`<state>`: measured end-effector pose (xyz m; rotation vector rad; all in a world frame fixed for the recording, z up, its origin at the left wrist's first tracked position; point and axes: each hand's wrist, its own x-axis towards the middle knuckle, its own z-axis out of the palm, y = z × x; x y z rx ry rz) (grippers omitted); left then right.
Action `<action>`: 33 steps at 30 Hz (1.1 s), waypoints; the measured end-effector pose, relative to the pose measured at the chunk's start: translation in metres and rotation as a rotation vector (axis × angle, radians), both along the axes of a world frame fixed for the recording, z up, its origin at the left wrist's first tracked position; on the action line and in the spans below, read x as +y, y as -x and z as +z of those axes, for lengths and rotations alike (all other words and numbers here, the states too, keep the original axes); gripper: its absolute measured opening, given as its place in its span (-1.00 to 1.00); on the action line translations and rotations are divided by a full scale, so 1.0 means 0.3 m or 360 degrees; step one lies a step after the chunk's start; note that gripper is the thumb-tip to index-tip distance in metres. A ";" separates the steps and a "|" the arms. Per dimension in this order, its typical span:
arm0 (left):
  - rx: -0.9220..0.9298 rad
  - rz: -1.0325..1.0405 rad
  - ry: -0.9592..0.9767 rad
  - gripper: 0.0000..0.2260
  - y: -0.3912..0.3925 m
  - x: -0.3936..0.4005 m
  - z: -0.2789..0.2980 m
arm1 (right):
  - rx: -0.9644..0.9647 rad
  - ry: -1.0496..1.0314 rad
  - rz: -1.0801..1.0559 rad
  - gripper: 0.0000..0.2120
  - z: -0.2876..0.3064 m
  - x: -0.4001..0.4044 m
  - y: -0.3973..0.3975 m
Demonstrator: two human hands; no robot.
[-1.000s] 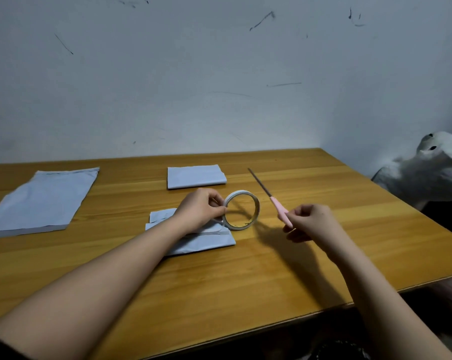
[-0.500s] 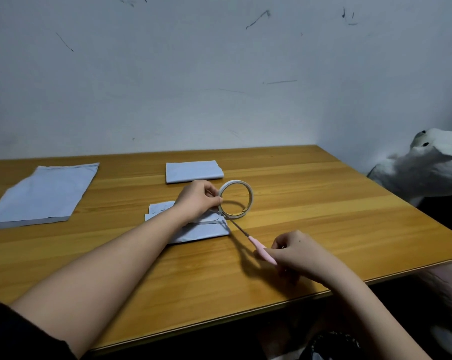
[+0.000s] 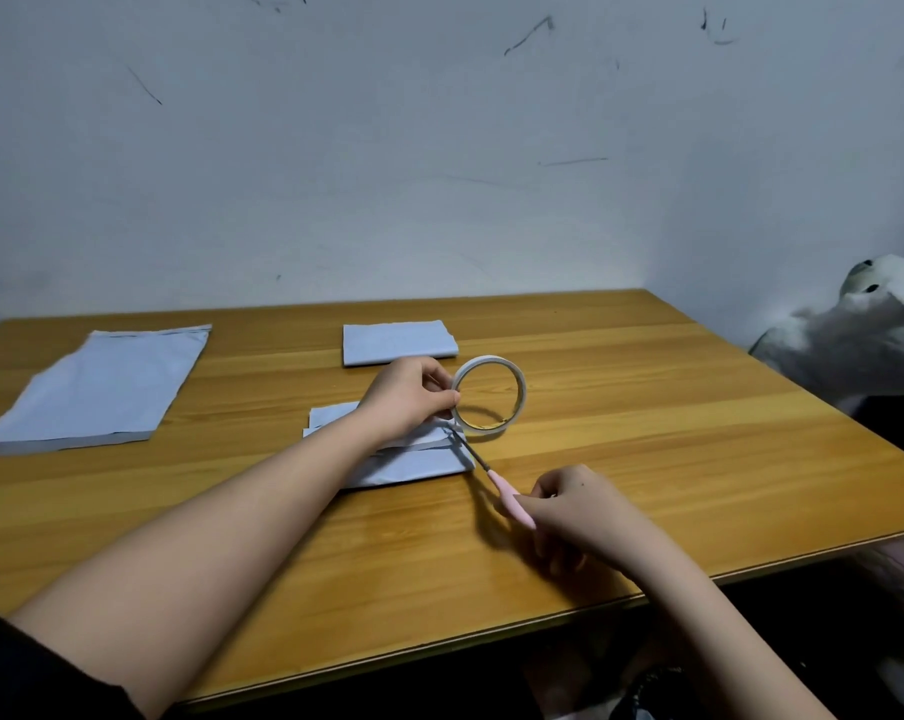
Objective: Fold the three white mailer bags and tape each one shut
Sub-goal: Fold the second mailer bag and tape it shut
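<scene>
While no writing or brand mark can be read on anything in the head view, the objects themselves are plain enough. The left hand [image 3: 411, 394] pinches the rim of a white tape roll [image 3: 489, 395] between thumb and curled fingers, holding it upright on edge just past the right end of the folded mailer bag [image 3: 413, 457] under its wrist. The right hand [image 3: 577, 506], fingers curled, grips the pink handle of a small pair of scissors [image 3: 496, 478], whose thin dark blades point up-left and reach the bag's right end just beneath the roll; whether the blades touch a strip of tape cannot be told. A second folded mailer bag [image 3: 399, 341] lies behind the left hand, apart from it. An unfolded mailer bag [image 3: 102, 387] lies flat well off to the left on the wooden table [image 3: 699, 433]. A white plush toy [image 3: 855, 340] sits beyond the table's right edge, against the scuffed wall [image 3: 439, 148].
</scene>
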<state>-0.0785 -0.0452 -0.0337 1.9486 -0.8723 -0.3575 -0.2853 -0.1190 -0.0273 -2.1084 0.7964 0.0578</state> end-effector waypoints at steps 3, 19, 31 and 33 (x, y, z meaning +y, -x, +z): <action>-0.0019 -0.0014 -0.0004 -0.90 0.004 -0.001 0.003 | -0.0023 0.0022 -0.0014 -0.68 -0.004 0.002 -0.006; -0.0036 -0.0009 -0.0017 -0.93 0.005 0.006 0.004 | -0.0063 0.0039 0.0029 -0.65 -0.008 0.001 -0.008; -0.0024 0.0006 0.0020 -0.90 0.007 0.002 0.006 | -0.0095 0.0033 0.0021 -0.65 -0.010 -0.004 -0.003; 0.0046 0.0035 0.0091 -0.89 0.012 0.001 0.007 | -0.0095 -0.0001 0.0008 -0.66 -0.011 -0.003 -0.003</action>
